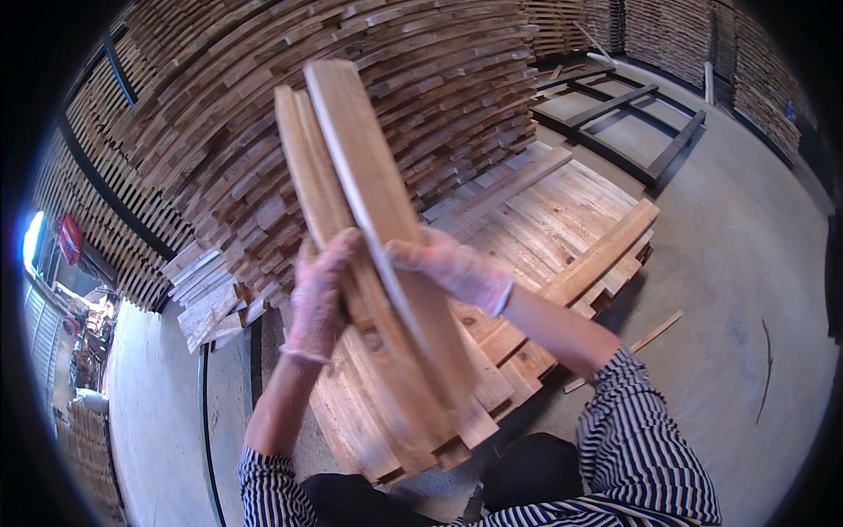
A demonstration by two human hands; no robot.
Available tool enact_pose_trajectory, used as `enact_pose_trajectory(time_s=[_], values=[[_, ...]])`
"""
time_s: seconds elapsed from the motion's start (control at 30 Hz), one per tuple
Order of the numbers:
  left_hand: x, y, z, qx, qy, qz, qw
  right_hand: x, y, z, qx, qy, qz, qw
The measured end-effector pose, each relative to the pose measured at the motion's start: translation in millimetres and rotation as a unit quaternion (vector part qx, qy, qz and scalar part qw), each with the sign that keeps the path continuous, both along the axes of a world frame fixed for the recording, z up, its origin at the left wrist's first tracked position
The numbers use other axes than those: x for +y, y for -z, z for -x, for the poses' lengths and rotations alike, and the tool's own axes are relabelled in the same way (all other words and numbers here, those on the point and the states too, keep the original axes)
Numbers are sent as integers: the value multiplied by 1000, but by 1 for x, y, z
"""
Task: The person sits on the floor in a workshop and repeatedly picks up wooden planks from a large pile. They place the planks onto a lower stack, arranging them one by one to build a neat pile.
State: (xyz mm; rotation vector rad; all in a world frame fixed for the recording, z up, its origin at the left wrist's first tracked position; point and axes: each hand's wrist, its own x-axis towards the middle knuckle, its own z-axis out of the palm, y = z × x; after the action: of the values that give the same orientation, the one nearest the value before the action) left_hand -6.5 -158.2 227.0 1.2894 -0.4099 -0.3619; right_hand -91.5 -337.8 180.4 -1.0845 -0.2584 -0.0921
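In pinkish knit gloves, my two hands hold a bundle of wooden boards tilted over a low pile of planks (509,220). My left hand (323,294) is closed on the left side of the bundle, round the narrower wooden boards (307,167). Against the right side presses my right hand (452,270), its fingers closed over the edge of the wide wooden board (373,149). The boards' near ends are blurred by motion, so I cannot tell whether they touch the pile. A crosswise board (606,246) lies on the pile's right part.
A tall stack of boards (421,79) rises directly behind the pile. A dark metal frame (615,114) lies on the concrete floor (729,263) at the back right. A loose wooden strip (657,330) is right of the pile. Short pale boards (206,290) are stacked at left.
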Motion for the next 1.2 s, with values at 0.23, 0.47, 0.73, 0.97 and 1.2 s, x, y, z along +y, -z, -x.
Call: enact_pose_trajectory(time_s=[0.23, 0.47, 0.73, 0.97, 1.2], values=[[-184, 112, 43, 97, 26, 18, 995, -204, 73, 25, 136, 95, 167, 972], [-219, 155, 68, 141, -15, 37, 989, -264, 108, 34, 310, 291, 649, 631], [-57, 144, 75, 220, -58, 122, 966, -210, 72, 19, 221, 287, 734, 574], [-21, 208, 56, 347, -71, 151, 923, -55, 131, -18, 224, 138, 664, 700], [-33, 186, 62, 357, -68, 116, 925, -158, 143, 4, 70, 479, 796, 364]])
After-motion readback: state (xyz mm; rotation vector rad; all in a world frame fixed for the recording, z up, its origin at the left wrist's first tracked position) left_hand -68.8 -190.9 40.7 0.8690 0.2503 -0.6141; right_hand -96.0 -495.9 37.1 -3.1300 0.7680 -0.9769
